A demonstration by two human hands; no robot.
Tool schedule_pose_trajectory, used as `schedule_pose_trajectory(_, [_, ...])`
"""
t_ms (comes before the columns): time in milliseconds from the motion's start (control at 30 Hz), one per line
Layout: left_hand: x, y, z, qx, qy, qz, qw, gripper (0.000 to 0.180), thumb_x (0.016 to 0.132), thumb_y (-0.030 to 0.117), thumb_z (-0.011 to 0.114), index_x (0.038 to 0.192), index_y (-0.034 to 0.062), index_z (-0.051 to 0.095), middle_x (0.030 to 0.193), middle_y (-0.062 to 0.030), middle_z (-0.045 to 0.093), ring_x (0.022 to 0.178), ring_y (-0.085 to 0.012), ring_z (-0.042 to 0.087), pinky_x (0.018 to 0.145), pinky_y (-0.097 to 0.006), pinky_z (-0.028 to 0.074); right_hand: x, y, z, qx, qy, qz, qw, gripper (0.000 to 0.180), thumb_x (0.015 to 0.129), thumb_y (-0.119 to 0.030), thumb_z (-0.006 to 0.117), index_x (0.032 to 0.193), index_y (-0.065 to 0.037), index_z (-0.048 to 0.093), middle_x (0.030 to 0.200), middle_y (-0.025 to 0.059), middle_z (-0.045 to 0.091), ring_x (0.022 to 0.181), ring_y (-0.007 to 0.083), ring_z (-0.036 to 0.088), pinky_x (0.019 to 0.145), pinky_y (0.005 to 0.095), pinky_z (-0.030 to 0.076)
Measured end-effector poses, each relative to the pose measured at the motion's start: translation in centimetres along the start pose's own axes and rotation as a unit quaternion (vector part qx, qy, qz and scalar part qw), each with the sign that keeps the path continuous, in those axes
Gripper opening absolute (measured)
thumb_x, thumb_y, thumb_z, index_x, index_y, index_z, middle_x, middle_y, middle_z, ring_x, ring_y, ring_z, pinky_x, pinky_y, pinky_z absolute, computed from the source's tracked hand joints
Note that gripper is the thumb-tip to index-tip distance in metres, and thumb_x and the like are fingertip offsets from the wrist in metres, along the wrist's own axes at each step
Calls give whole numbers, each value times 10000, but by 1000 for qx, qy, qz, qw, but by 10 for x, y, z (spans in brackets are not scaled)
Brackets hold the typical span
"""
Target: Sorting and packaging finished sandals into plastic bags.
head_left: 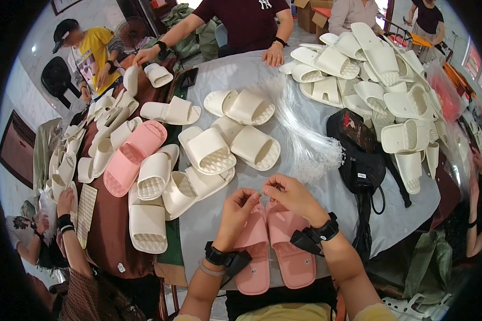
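A pair of pink slide slippers lies side by side at the table's near edge, the left slipper (pixel 253 270) and the right slipper (pixel 295 266) with their heels toward me. Over their toe ends, my left hand (pixel 238 213) and my right hand (pixel 294 199) are close together, fingertips pinched. Whatever thin thing they may hold is too small to make out. Beyond my hands lie several cream slippers (pixel 208 151) and a spread bundle of clear plastic strands (pixel 304 125).
A large pile of cream slippers (pixel 407 104) covers the back right, beside a black bag (pixel 361 171). More cream slippers and a pink slipper (pixel 135 156) lie on the brown cloth (pixel 108 224) at left. Several people stand or sit around; one across the table holds a cream slipper (pixel 130 80).
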State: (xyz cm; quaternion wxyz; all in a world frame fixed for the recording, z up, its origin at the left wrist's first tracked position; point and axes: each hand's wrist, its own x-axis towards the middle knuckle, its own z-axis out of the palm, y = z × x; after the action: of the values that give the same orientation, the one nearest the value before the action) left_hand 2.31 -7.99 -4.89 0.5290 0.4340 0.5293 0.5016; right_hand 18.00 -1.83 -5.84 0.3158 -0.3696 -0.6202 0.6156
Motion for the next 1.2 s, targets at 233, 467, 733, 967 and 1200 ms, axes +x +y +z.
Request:
schedule_pose_trajectory(233, [0,-1,0,-2,2,-1,1000,170,851,182,572,908,22,578,753,35,547,619,-22,454,525,-161,353,-2,-9,1,-33,-15,23,999,210,854,-176,546,946,13,548,797,21,577,672,80,532,595,221,451])
schedule_pose_trajectory(467, [-1,-1,0,6,4,-8,1000,154,853,173,571,903,27,578,749,34,550,620,-21,473,512,-156,355,-4,-4,2,-10,-26,29,999,218,854,-194,549,938,8,552,803,14,573,680,79,530,596,216,459])
schedule_pose_trajectory(733, [-1,-1,-1,2,-4,-4,1000,159,857,184,564,899,31,576,767,38,546,627,-12,460,507,-154,346,-1,-1,2,2,3,14,1000,203,854,-168,551,936,18,544,811,30,580,661,80,537,580,220,458])
schedule_pose_trajectory(967, [-1,4,0,12,-1,-8,1000,169,854,194,568,899,32,576,757,37,547,626,-15,465,516,-152,352,-2,-5,1,3,-1,9,1000,209,854,-174,553,937,17,543,816,32,585,660,80,539,583,219,458])
schedule_pose_trajectory(1200, [-1,-1,-1,20,-2,-13,1000,180,860,194,559,910,21,575,765,28,550,644,-21,471,537,-158,370,-2,-2,0,-10,2,13,1000,222,852,-192,555,943,10,542,813,27,584,668,84,535,608,223,454])
